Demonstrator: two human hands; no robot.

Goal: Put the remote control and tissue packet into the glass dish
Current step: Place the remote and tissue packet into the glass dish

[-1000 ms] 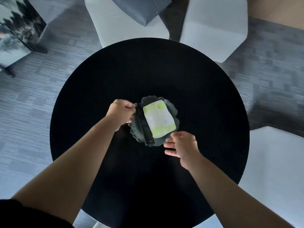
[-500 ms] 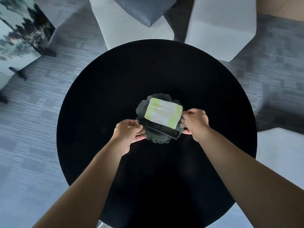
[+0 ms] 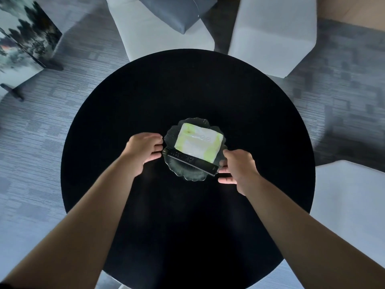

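The scalloped glass dish (image 3: 188, 176) sits in the middle of the round black table (image 3: 187, 90). Inside it the white and green tissue packet (image 3: 198, 143) lies flat. The black remote control (image 3: 192, 162) rests along the packet's near side, and its right end sticks out past the rim. My left hand (image 3: 143, 150) is at the dish's left rim, fingers loosely curled and fingertips just touching the glass. My right hand (image 3: 237, 166) is at the lower right rim beside the remote's end, fingers spread. Neither hand encloses anything.
White upholstered seats stand around the table: one with a grey cushion (image 3: 177, 11) at the back, another (image 3: 273, 32) at back right, a third (image 3: 352, 205) at the right. A painted screen panel (image 3: 23, 40) stands on the grey carpet at far left.
The dish was turned with both hands, so the remote now lies across its near side. Since half a second ago my left hand slid up the left rim and my right hand dropped lower right.
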